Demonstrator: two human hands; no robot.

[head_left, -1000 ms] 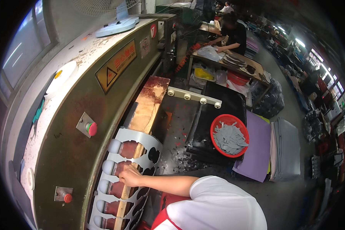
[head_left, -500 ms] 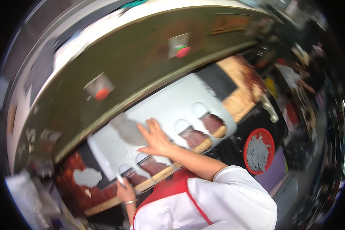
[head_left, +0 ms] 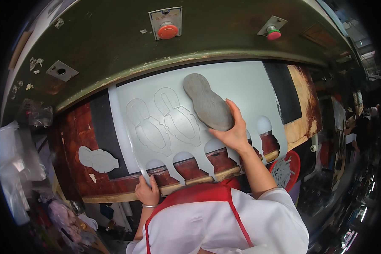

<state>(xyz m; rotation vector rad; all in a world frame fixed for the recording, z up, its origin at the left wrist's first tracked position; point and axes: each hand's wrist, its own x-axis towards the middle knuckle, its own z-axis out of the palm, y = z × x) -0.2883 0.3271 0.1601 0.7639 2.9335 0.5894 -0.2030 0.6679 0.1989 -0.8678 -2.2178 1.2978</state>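
Note:
A large pale grey sheet (head_left: 228,89) lies over the bench top, with sole-shaped notches along its near edge. My left hand (head_left: 147,192) pinches the sheet's near left corner between thumb and fingers. On the sheet's middle rests a grey sole-shaped cutting die (head_left: 205,99). My right hand (head_left: 235,130) grips its near right end, thumb on the near side and fingers round the right side. Left of the die, two sole outlines (head_left: 178,118) with inner lines mark the sheet. The die's underside is hidden.
Cut grey sole pieces (head_left: 99,159) lie on the red-brown board (head_left: 76,131) at left. A red basin (head_left: 296,169) with grey scraps stands at right. Beyond the bench rises a green machine beam (head_left: 224,36) with a red push button (head_left: 168,31). Clear plastic (head_left: 19,169) hangs at far left.
My right hand was spread beside the die and now grips its end. The left hand stays at the sheet's near left corner. The view has turned and is sharper.

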